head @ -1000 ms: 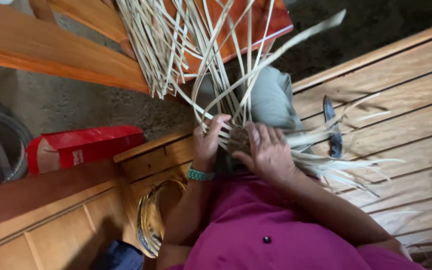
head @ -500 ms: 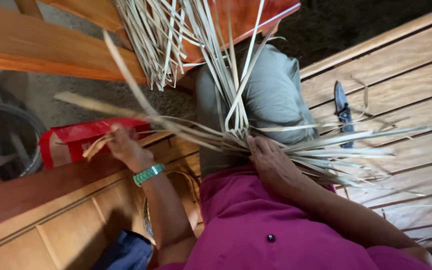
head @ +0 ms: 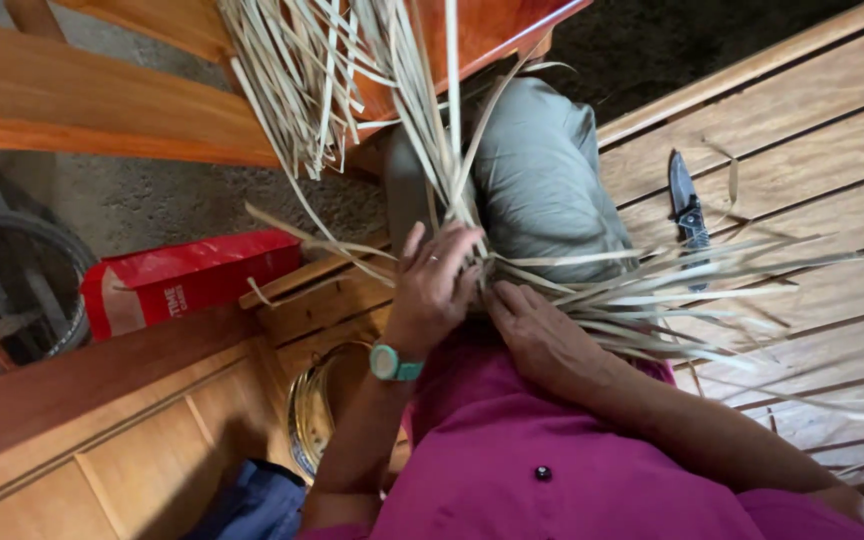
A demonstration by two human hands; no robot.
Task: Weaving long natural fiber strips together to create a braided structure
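Fingers first: the left hand (head: 434,290) is spread open, fingertips pressed flat against the crossing point of the pale reed strips (head: 512,270), with one ring showing on a finger. Right beside it the right hand (head: 542,335) lies palm-down on the same bundle, fingers slightly curled over the strips, touching the left hand's fingertips. Neither hand is closed into a fist; both pin the strips against the lap.

The strips fan two ways from that centre: one sheaf runs up past the grey trouser knee (head: 542,180), the other sweeps out right over the wooden slat platform (head: 802,160). There are too many strips to count.

One teal wristwatch (head: 394,363) sits on the left wrist. One magenta shirt (head: 572,470) fills the lower frame, one dark button on it.

Further out: one folding knife (head: 687,215) lies open on the slats, well apart from the hands, near the right sheaf's tips. One red packet (head: 187,280) rests on the floor to the left. One round metal-rimmed vessel (head: 312,420) sits below the left forearm. One orange wooden bench (head: 102,110) crosses the top.
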